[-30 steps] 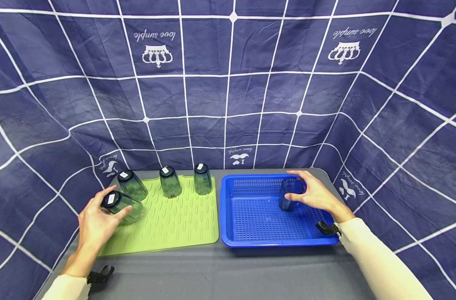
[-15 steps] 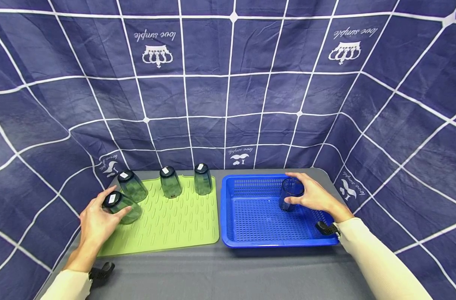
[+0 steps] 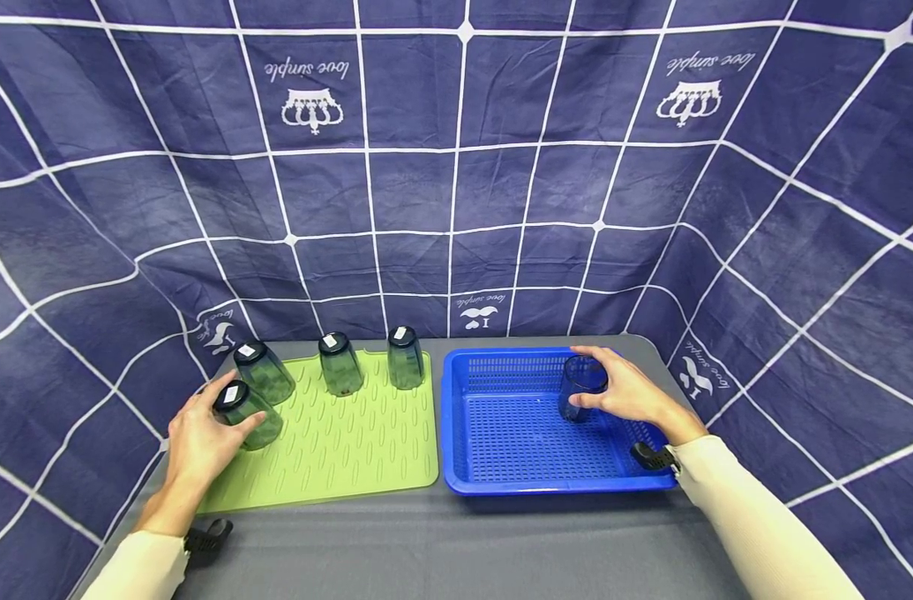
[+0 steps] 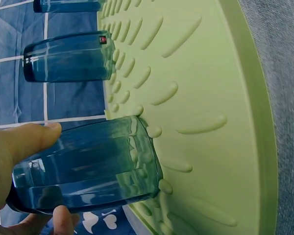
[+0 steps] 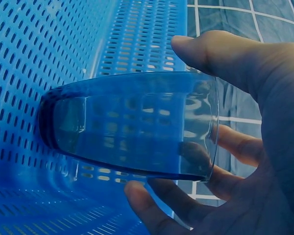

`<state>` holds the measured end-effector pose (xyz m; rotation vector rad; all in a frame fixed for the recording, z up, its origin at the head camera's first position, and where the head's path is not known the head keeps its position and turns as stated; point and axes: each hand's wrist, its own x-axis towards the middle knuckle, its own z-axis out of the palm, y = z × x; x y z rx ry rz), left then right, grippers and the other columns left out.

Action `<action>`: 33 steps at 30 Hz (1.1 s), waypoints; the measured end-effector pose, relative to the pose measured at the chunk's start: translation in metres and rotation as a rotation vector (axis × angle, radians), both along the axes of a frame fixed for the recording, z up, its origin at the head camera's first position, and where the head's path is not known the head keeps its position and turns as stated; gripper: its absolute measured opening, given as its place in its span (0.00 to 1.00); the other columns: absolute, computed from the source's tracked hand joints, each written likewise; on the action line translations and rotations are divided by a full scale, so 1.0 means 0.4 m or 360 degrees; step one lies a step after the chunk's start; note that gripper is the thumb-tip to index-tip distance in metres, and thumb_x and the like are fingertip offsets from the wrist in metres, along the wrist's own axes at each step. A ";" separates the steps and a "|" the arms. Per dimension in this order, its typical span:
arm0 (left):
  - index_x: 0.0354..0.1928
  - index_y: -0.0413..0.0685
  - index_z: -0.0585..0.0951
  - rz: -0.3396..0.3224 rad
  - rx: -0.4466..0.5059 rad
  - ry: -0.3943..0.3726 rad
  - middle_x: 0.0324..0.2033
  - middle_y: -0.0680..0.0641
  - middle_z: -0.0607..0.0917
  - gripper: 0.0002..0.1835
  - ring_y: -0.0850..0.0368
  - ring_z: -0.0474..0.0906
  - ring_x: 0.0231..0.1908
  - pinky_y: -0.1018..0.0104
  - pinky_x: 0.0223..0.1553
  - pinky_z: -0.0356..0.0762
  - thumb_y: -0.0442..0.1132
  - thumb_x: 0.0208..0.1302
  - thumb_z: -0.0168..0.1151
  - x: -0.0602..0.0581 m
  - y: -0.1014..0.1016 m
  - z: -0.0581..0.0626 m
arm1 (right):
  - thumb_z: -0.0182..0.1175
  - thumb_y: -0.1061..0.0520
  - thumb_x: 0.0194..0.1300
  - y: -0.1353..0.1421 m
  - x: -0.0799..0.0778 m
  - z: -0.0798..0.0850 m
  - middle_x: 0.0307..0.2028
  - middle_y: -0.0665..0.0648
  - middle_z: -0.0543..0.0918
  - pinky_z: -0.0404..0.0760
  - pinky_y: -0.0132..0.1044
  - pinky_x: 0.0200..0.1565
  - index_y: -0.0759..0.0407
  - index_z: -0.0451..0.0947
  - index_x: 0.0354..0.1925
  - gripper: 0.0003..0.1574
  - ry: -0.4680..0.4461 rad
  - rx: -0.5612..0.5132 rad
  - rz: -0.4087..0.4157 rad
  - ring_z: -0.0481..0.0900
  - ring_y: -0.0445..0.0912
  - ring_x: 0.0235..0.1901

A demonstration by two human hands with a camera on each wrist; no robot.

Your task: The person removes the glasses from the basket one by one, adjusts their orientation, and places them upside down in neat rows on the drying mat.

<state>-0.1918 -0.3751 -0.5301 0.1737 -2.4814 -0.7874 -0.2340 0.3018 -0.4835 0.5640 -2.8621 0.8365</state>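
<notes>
In the head view, my left hand (image 3: 205, 437) grips an upside-down blue-tinted drinking glass (image 3: 254, 421) at the front left of the green drying mat (image 3: 351, 450). The left wrist view shows the thumb on one side of this glass (image 4: 88, 166) and fingertips on the other, its rim right at the ridged mat. My right hand (image 3: 629, 387) is spread around the top of another glass (image 3: 575, 404), upright in the blue basket (image 3: 531, 487). In the right wrist view, a gap shows between the thumb (image 5: 196, 51) and that glass (image 5: 122, 125).
Three more upside-down glasses stand along the back of the mat: left (image 3: 265, 375), middle (image 3: 341, 371) and right (image 3: 406, 367). The basket's raised perforated walls surround the right glass. A grey tabletop (image 3: 441, 550) runs along the front, and a navy checked cloth (image 3: 419, 192) hangs behind.
My left hand and its glass have shifted slightly right, and the glass looks more upright. My right hand has barely moved around its glass in the basket.
</notes>
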 end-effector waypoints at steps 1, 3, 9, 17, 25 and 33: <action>0.80 0.47 0.81 -0.0006 -0.0006 -0.0001 0.68 0.17 0.83 0.50 0.09 0.79 0.66 0.20 0.68 0.72 0.39 0.52 0.93 -0.001 0.001 0.000 | 0.87 0.45 0.65 -0.001 0.000 0.000 0.77 0.73 0.82 0.77 0.75 0.78 0.63 0.75 0.82 0.57 0.0001 0.0002 -0.0002 0.79 0.73 0.78; 0.80 0.47 0.81 -0.0009 -0.0031 -0.0003 0.67 0.16 0.83 0.51 0.08 0.79 0.64 0.18 0.66 0.73 0.40 0.52 0.93 -0.003 0.003 0.001 | 0.87 0.46 0.66 -0.002 0.001 0.000 0.76 0.72 0.83 0.77 0.74 0.78 0.64 0.75 0.82 0.56 0.0006 0.0000 -0.0004 0.79 0.73 0.77; 0.81 0.47 0.80 -0.0035 -0.0077 -0.0013 0.68 0.15 0.82 0.51 0.06 0.78 0.64 0.16 0.63 0.74 0.39 0.53 0.93 -0.005 0.009 0.003 | 0.87 0.48 0.66 -0.002 0.003 0.000 0.75 0.73 0.84 0.78 0.73 0.77 0.65 0.76 0.81 0.54 0.0024 -0.0012 -0.0002 0.81 0.72 0.75; 0.80 0.45 0.78 -0.0069 -0.0111 0.0007 0.68 0.15 0.81 0.50 0.07 0.77 0.64 0.17 0.64 0.73 0.39 0.54 0.92 -0.004 0.016 0.004 | 0.86 0.52 0.66 0.001 -0.001 -0.006 0.74 0.73 0.85 0.77 0.74 0.77 0.66 0.77 0.80 0.52 0.0055 -0.0025 0.0005 0.81 0.74 0.76; 0.80 0.44 0.78 -0.0084 -0.0123 0.0027 0.67 0.16 0.83 0.51 0.13 0.78 0.67 0.19 0.65 0.73 0.37 0.53 0.92 -0.004 0.016 0.003 | 0.87 0.51 0.66 0.001 -0.001 -0.007 0.69 0.69 0.90 0.82 0.71 0.71 0.62 0.80 0.78 0.49 0.0066 -0.0035 -0.0050 0.86 0.70 0.71; 0.82 0.44 0.77 -0.0077 -0.0125 0.0007 0.66 0.16 0.82 0.52 0.13 0.77 0.67 0.18 0.65 0.74 0.38 0.54 0.91 -0.006 0.017 0.002 | 0.89 0.48 0.64 0.004 -0.002 -0.009 0.68 0.67 0.92 0.88 0.66 0.65 0.58 0.82 0.78 0.50 0.0056 -0.0038 -0.0120 0.92 0.65 0.63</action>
